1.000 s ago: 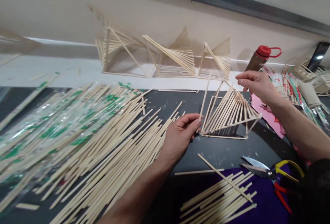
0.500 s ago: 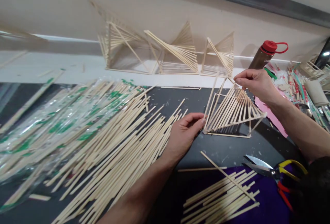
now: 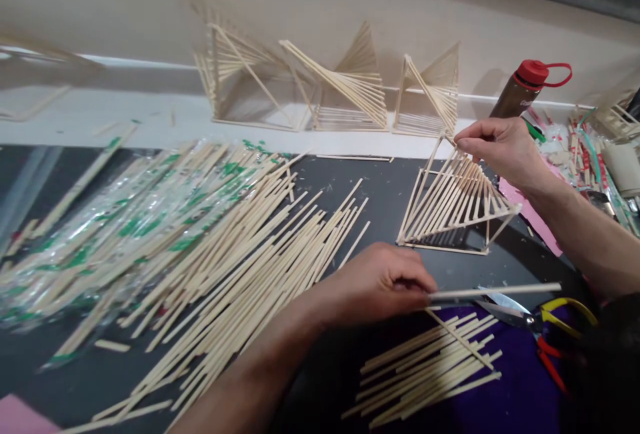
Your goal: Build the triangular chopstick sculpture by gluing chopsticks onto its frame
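Crosswise, the left hand [image 3: 383, 284] pinches a stick [image 3: 500, 292] pointing right, nearside of the frame [image 3: 453, 199]; the right hand [image 3: 503, 149], fingertips closed, grips its peak.

A lane of dark tabletop [image 3: 381, 194] parts loose sticks [image 3: 275, 274] from the stick frame [image 3: 450, 211], left hand [image 3: 383, 281] blocking its near end

The bare left hand [image 3: 383, 284] hangs low, curled into a pinch. The bare right hand [image 3: 505, 151] (the higher one) pinches too, its forearm [image 3: 575, 221] slanting down rightward.
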Action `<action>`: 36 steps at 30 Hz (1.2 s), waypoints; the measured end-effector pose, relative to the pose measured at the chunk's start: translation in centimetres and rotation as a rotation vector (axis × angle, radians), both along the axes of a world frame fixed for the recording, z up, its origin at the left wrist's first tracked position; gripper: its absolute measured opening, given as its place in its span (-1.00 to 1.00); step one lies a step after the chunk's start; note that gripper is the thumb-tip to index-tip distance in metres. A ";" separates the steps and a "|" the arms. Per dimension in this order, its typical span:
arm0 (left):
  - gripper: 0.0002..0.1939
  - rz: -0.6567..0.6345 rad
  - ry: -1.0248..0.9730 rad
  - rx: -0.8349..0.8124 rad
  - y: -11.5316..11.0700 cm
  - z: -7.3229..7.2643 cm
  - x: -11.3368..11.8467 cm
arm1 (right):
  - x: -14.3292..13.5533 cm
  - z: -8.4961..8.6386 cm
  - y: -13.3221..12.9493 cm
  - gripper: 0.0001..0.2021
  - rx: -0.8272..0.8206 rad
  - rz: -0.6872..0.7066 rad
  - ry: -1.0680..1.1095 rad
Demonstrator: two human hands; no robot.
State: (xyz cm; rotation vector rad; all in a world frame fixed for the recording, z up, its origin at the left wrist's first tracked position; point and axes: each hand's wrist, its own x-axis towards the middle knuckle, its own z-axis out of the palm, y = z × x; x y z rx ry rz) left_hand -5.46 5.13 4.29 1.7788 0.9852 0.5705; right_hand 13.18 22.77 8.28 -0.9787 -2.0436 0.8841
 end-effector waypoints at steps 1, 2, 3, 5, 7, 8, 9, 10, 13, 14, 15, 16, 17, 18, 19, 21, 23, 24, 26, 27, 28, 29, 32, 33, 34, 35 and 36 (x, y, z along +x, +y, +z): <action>-0.84 -0.048 0.027 0.009 -0.2 -0.1 0.5 | 0.0 0.1 0.0 -0.93 -0.013 -0.005 0.001; -0.83 -0.101 0.050 0.019 -0.5 -0.3 1.1 | 0.0 0.1 0.0 -0.93 -0.033 -0.010 0.002; -0.82 -0.149 0.079 0.027 -0.8 -0.6 1.7 | 0.1 0.2 0.0 -0.93 -0.058 -0.015 0.006; -0.80 -0.192 0.144 0.056 -1.4 -1.3 2.8 | 0.1 0.3 0.0 -0.91 -0.104 -0.024 0.018; -0.79 -0.183 0.207 0.109 -1.9 -2.0 3.5 | 0.2 0.5 0.0 -0.90 -0.134 -0.031 0.030; -0.79 -0.178 0.234 0.130 -2.1 -2.2 3.7 | 0.3 0.6 0.0 -0.89 -0.143 -0.030 0.034; -0.78 -0.173 0.249 0.146 -2.2 -2.3 3.8 | 0.3 0.6 0.0 -0.89 -0.147 -0.029 0.037; -0.79 -0.166 0.254 0.156 -2.2 -2.2 3.7 | 0.4 0.7 -0.1 -0.88 -0.149 -0.029 0.037; -0.84 -0.040 0.208 0.164 -1.3 -0.8 2.7 | 0.4 0.9 -0.3 -0.87 -0.122 -0.006 0.039; -0.85 0.065 0.180 0.169 -0.7 -0.2 2.2 | 0.3 1.0 -0.4 -0.87 -0.109 0.007 0.044; -0.83 0.223 0.149 0.185 0.0 0.5 1.7 | 0.3 1.1 -0.5 -0.87 -0.096 0.022 0.051; -0.81 0.410 0.114 0.218 0.8 1.0 1.3 | 0.2 1.2 -0.6 -0.87 -0.088 0.035 0.059; -0.80 0.577 0.095 0.245 1.7 1.5 0.9 | 0.2 1.3 -0.7 -0.86 -0.087 0.044 0.065; -0.77 0.688 0.077 0.248 2.7 1.7 0.6 | 0.1 1.5 -0.8 -0.86 -0.094 0.051 0.070; -0.74 0.770 0.044 0.240 3.7 1.9 0.4 | 0.1 1.6 -0.8 -0.85 -0.106 0.058 0.074; -0.65 0.836 -0.079 0.167 5.4 1.8 0.2 | 0.0 1.9 -0.8 -0.83 -0.127 0.071 0.086; -0.59 0.834 -0.217 0.097 6.6 1.3 0.2 | 0.0 2.2 -0.7 -0.82 -0.129 0.077 0.098; -0.59 0.828 -0.263 0.070 7.0 1.1 0.3 | 0.0 2.3 -0.6 -0.82 -0.123 0.075 0.101; -0.62 0.826 -0.311 0.036 7.5 0.7 0.3 | -0.2 2.5 -0.4 -0.82 -0.117 0.074 0.104; -0.64 0.831 -0.320 0.025 7.7 0.5 0.2 | -0.3 2.5 -0.4 -0.83 -0.119 0.075 0.106; -0.66 0.838 -0.326 0.018 7.8 0.4 0.2 | -0.4 2.5 -0.3 -0.84 -0.122 0.073 0.106; -0.67 0.844 -0.332 0.011 7.9 0.2 0.2 | -0.6 2.5 -0.3 -0.84 -0.122 0.068 0.101; -0.69 0.830 -0.356 -0.018 7.9 -0.3 0.2 | -0.9 2.5 -0.4 -0.85 -0.099 0.037 0.065; -0.70 0.814 -0.369 -0.032 7.9 -0.4 0.2 | -0.9 2.5 -0.4 -0.86 -0.090 0.027 0.052; -0.70 0.797 -0.384 -0.049 8.0 -0.6 0.2 | -0.9 2.5 -0.5 -0.86 -0.083 0.023 0.042; -0.70 0.782 -0.398 -0.069 8.0 -0.7 0.2 | -0.9 2.5 -0.5 -0.87 -0.078 0.026 0.035; -0.69 0.770 -0.410 -0.089 8.0 -0.8 0.1 | -0.9 2.5 -0.4 -0.87 -0.073 0.033 0.027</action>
